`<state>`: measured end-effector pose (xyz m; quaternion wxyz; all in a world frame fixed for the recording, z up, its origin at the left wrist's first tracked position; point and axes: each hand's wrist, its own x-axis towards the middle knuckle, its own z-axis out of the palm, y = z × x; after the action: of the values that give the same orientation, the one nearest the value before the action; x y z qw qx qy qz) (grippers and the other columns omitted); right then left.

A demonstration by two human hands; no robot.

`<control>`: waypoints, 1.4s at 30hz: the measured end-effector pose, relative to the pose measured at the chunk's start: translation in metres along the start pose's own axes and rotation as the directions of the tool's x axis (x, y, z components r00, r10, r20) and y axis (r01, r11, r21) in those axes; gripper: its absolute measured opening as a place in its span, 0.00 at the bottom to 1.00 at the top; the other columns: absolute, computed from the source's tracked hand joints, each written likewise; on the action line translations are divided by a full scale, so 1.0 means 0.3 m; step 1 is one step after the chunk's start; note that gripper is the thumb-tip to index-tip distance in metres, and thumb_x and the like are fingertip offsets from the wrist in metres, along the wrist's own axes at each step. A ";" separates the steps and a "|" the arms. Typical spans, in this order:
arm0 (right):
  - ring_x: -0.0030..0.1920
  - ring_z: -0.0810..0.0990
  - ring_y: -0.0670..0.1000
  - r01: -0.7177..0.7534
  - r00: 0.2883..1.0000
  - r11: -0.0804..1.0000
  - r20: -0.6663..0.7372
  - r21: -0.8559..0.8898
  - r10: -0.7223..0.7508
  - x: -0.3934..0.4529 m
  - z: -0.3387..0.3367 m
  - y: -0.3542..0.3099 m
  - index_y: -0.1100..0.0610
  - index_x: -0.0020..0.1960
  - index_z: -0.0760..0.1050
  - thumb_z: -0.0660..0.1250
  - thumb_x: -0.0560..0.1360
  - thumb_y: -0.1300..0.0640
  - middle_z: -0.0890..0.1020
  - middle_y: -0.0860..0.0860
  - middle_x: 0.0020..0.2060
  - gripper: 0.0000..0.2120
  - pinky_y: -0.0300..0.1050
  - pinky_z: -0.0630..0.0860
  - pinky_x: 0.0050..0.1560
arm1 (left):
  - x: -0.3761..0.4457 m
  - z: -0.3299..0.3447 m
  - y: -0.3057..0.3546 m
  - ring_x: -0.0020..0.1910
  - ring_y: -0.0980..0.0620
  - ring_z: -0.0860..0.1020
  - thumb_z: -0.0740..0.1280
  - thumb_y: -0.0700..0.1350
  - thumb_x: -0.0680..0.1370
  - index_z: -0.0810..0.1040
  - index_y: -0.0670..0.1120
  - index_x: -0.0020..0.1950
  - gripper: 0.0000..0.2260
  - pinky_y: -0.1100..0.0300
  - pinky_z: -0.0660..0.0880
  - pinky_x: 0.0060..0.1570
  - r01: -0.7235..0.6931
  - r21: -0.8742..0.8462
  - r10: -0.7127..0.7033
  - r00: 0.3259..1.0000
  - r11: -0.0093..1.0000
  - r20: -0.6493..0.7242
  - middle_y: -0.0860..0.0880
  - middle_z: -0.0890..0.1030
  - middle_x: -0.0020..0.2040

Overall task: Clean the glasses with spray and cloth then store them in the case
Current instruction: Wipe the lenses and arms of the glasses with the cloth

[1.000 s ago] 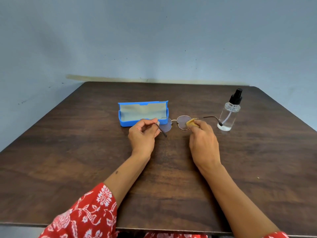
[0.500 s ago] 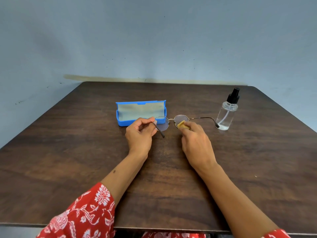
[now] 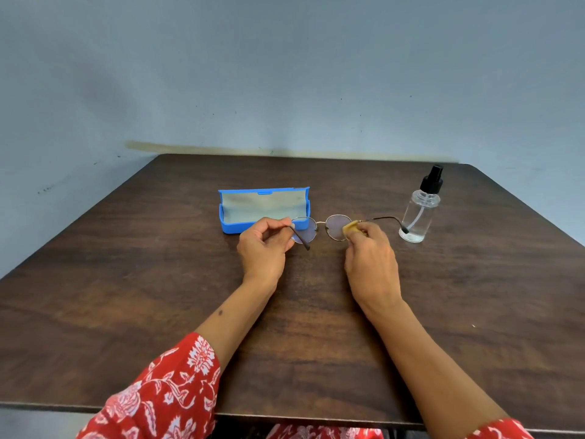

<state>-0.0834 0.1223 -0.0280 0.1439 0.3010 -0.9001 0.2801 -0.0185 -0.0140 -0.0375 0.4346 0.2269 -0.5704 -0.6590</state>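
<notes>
- While the blue case (image 3: 264,208) sits open on the desk (image 3: 126,280), the left hand (image 3: 262,248) pinches one arm of the glasses (image 3: 319,228) in its fingers.
- Held just above the desk, the glasses look light, thin and easily bent; the frame is the safest hold.
- Right hand (image 3: 370,255) fingers pinch a yellow cloth (image 3: 349,229), now at the lens's outer edge rather than its inner side.
- Spray bottle (image 3: 419,210) stands nearby.

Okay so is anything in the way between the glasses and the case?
Nothing visible. The case lies open just behind the left hand, which holds one end of the glasses, and its inside looks empty. The right hand presses a cloth on the other lens; the spray bottle stands off to the right.
</notes>
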 end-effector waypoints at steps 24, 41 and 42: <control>0.57 0.72 0.58 0.175 0.982 0.984 0.071 -0.023 -0.173 -0.009 0.015 -0.013 0.61 0.63 0.74 0.58 0.74 0.70 0.75 0.54 0.62 0.19 0.51 0.75 0.49 | -0.001 -0.003 0.002 0.41 0.60 0.82 0.70 0.32 0.73 0.81 0.47 0.38 0.11 0.63 0.81 0.40 0.006 -0.020 -0.006 1.000 1.000 -0.013 0.53 0.83 0.42; 0.60 0.70 0.57 0.111 0.992 0.993 0.068 -0.028 -0.108 -0.012 0.005 -0.019 0.62 0.64 0.73 0.57 0.75 0.69 0.72 0.55 0.64 0.19 0.52 0.74 0.53 | -0.005 -0.003 0.007 0.43 0.60 0.82 0.70 0.33 0.73 0.81 0.47 0.39 0.10 0.61 0.81 0.42 0.011 -0.007 -0.011 1.000 1.000 -0.013 0.54 0.83 0.42; 0.60 0.70 0.57 0.135 0.988 0.990 0.081 -0.027 -0.133 -0.012 0.007 -0.021 0.62 0.64 0.72 0.57 0.75 0.69 0.72 0.55 0.64 0.19 0.51 0.74 0.53 | -0.005 -0.004 0.006 0.43 0.59 0.82 0.70 0.32 0.73 0.81 0.47 0.39 0.10 0.61 0.81 0.42 0.009 -0.012 -0.010 1.000 1.000 -0.013 0.53 0.83 0.42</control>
<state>-0.0769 0.1186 -0.0286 0.1314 0.3693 -0.8873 0.2429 -0.0163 -0.0134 -0.0363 0.4364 0.2311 -0.5625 -0.6631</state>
